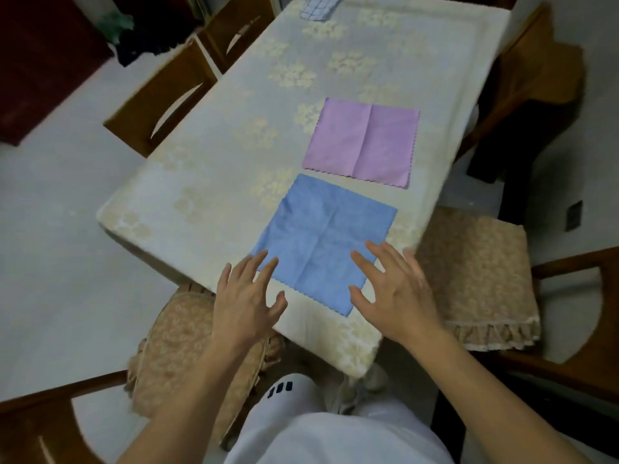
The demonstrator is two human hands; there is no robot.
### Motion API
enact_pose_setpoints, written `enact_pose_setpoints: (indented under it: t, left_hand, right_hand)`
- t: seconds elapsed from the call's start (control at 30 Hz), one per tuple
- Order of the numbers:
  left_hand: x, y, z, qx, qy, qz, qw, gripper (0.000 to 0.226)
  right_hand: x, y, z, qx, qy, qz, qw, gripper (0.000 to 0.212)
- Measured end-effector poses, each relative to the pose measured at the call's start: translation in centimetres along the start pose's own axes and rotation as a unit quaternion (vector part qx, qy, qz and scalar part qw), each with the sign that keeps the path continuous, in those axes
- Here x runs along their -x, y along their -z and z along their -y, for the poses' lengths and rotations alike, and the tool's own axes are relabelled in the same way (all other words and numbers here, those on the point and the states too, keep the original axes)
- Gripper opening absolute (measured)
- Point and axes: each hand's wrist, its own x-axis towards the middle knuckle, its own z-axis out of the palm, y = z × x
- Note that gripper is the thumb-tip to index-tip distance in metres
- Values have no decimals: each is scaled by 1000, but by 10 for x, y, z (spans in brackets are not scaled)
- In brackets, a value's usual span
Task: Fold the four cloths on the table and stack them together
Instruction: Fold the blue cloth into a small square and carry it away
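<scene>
Under my fingers lies the blue cloth (pixel 323 244), flat and unfolded on the table (pixel 201 182), creases crossing at its middle. My left hand (pixel 248 296) has its fingers spread, tips at the cloth's near-left corner; my right hand (pixel 395 289) is likewise spread, fingers over the near-right part. Neither pinches anything; whether the palms press down or hover I cannot tell. Beyond the fingertips, just past the blue cloth's far edge and apart from it, the pink cloth (pixel 363 142) lies flat. Far beyond, at the table's far end, a checked cloth (pixel 320 8) shows, cut off by the frame edge. Cushioned chairs (pixel 482 272) flank both wrists.
</scene>
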Motion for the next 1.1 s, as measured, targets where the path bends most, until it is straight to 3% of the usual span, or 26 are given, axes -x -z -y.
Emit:
enact_pose_setpoints:
  t: [0.17, 0.4, 0.8, 1.1]
  left_hand:
    - [-12, -21, 32, -42, -20, 52, 998, 62]
    - [-43, -47, 84, -89, -125, 85, 984, 58]
    - [-99, -95, 128, -73, -361, 27, 929, 36]
    - [-119, -113, 140, -33, -438, -17, 898, 18]
  right_hand:
    - [-12, -21, -1, 19, 42, -19, 999, 51]
    - [-9, -58, 6, 55, 78, -52, 994, 39]
    - [6, -139, 41, 172, 95, -39, 980, 7]
    - [-4, -156, 61, 191, 71, -84, 975, 13]
